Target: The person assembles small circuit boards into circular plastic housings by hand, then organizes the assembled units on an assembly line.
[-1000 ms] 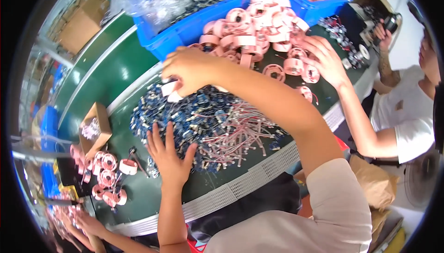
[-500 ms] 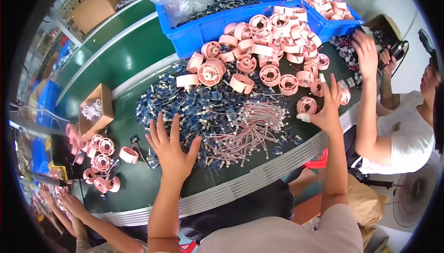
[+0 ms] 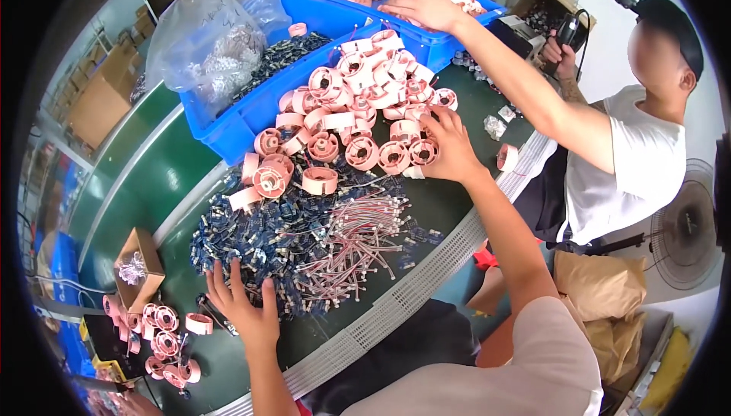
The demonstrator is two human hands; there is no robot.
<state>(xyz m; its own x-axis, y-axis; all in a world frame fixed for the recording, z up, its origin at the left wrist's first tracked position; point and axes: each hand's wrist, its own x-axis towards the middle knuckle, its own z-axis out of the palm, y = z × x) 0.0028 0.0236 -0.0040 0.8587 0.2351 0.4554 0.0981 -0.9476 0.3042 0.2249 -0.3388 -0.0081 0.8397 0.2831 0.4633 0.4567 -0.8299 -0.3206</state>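
My left hand, fingers spread and holding nothing, is at the near left edge of a heap of small blue circuit boards. My right hand is cupped against the right side of a pile of pink plastic rings. Its fingers are apart, with a white wrap on the thumb tip. One pink ring lies between that thumb and the fingers, touching them. A bundle of thin red and white wires with small connectors lies on the boards between my hands.
Behind the pile stand blue bins, one with a clear plastic bag. A co-worker's arm reaches across at the right toward a bin. A small cardboard box and more pink rings are at left. A grey slotted rail edges the table.
My right hand has moved in against the pink rings, which sit closer together at that side. The view has shifted. The co-worker's arm now extends to the back bin.
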